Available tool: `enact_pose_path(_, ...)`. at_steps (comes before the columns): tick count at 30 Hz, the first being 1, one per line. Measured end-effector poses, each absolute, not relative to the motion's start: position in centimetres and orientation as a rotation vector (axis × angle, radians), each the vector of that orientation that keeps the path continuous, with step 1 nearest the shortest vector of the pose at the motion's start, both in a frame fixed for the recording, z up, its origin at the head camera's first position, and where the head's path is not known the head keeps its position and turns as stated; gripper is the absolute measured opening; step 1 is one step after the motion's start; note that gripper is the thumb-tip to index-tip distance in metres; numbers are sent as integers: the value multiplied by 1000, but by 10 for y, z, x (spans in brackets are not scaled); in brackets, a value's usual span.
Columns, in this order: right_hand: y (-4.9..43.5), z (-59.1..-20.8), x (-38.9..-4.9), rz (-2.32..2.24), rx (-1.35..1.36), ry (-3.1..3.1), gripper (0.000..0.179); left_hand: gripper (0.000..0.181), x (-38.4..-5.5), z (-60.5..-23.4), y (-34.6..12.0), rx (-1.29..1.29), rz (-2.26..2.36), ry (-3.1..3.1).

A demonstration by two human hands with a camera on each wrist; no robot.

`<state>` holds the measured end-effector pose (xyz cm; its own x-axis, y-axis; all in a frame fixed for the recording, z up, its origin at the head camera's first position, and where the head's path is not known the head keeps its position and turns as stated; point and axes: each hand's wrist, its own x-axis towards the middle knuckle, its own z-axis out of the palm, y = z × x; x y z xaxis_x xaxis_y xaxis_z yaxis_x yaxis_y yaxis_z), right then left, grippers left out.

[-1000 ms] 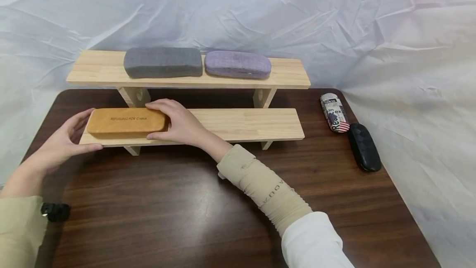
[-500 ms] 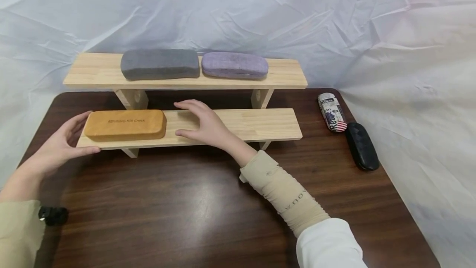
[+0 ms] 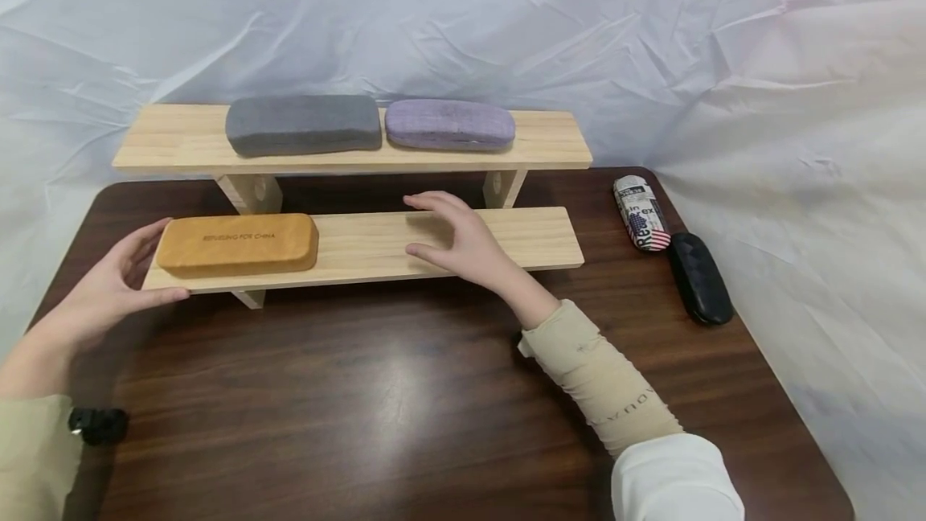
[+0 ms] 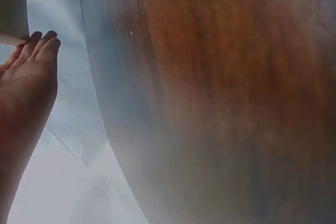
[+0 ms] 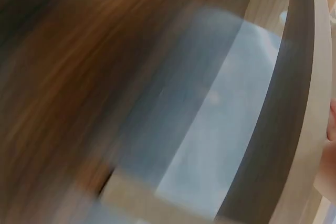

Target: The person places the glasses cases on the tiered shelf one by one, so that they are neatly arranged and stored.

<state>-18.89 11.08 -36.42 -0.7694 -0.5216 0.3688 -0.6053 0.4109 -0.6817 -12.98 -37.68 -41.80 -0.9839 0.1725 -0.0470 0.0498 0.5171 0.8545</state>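
An orange glasses case (image 3: 237,245) with printed lettering lies on the left part of the lower wooden shelf (image 3: 354,252). My left hand (image 3: 101,288) is at the shelf's left end, thumb along the front edge and fingertips by the case's back left corner. In the left wrist view, its fingers (image 4: 44,48) look fairly straight beside the board's end. Above the lower shelf, right of the middle, my right hand (image 3: 466,244) has thumb and fingers spread apart, holding nothing. A grey glasses case (image 3: 304,125) and a purple one (image 3: 450,124) lie on the upper shelf (image 3: 181,139).
On the table's right side lie a newspaper-print glasses case (image 3: 641,213) and a black one (image 3: 699,278), end to end. The dark wooden table (image 3: 362,408) extends in front of the shelves. A white sheet (image 3: 463,22) hangs behind.
My right hand has let go of the orange case's right end and moved right along the lower shelf. The left hand has stayed at the left end. The whole view has shifted slightly.
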Motion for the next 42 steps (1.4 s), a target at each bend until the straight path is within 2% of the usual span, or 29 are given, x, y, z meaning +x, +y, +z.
enact_pose_path(21, 239, -377, -180, 1092, 756, -2615, 59, 107, -130, -421, -374, 192, 1471, 2651)
enact_pose_path(42, 342, -374, -179, 842, 372, -2684, 53, 106, -129, -418, -370, 187, 1462, 2655)
